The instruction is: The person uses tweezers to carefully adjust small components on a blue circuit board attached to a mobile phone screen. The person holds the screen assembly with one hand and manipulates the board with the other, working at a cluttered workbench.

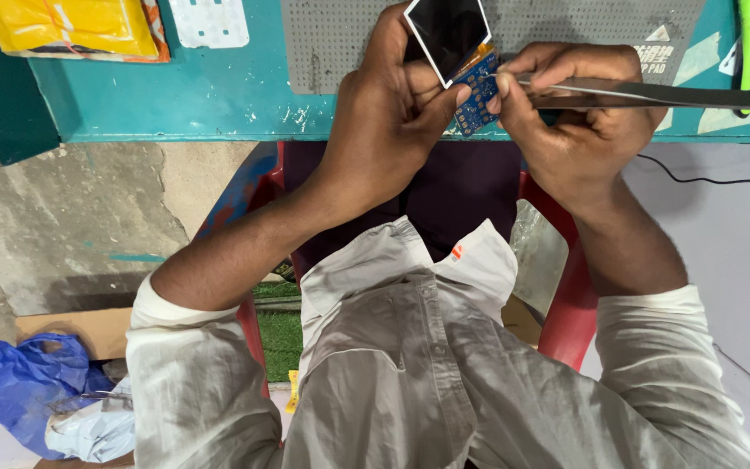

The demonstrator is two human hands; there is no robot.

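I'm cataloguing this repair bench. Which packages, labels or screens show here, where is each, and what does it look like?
Small display screen: dark glass, white edge, held in the left hand on a blue circuit board.
Yellow packet: top left on the teal bench, glossy, orange edge.
White sheet: beside it, rows of small cut-outs.
Grey mat: white printed label at its right corner.
Blue plastic bag: floor, bottom left.

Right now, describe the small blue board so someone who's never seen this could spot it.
Find the teal table edge at the top. Above it, the left hand pinches a small blue circuit board with a dark screen attached. It is the only blue, gold-dotted piece, met by the tweezers in the right hand.
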